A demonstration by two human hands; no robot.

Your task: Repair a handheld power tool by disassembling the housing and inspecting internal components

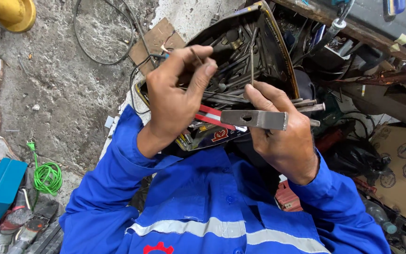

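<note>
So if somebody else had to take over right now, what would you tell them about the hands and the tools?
Left hand: raised over the open tool tray, pinching a thin metal pin between thumb and fingers.
Right hand: gripping a grey hammer head, which has no handle, along with a few steel rods.
The tray is tilted on the lap and full of dark rods and punches.
Done: one pin and the hammer head are out of the tray.
Left: everything else lies in the tray.
</note>
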